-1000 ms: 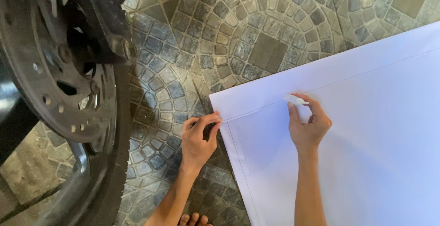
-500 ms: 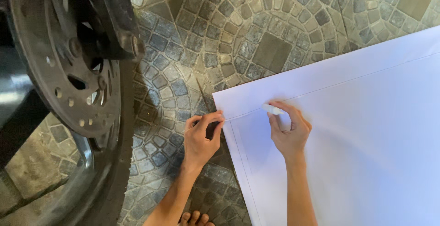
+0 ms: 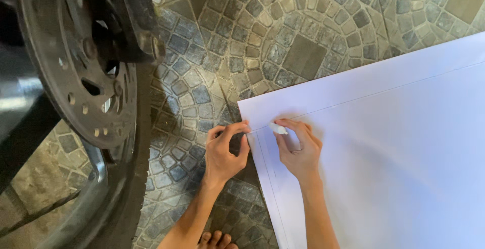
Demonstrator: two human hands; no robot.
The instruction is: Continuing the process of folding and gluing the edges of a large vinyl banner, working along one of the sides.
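the large white sheet of paper (image 3: 384, 158) lies flat on the patterned stone-tile floor (image 3: 283, 37), its corner near both hands. the left hand (image 3: 225, 153) pinches the sheet's left edge between its fingers (image 3: 237, 127). the right hand (image 3: 300, 150) rests on the sheet, fingers pressed around a small white marker (image 3: 277, 128) at a thin drawn line. a motorcycle wheel with a metal brake disc (image 3: 86, 77) stands just left.

Head camera, looking straight down

It faces the patterned tile floor (image 3: 283, 42) from close above, with only this one view to go on.
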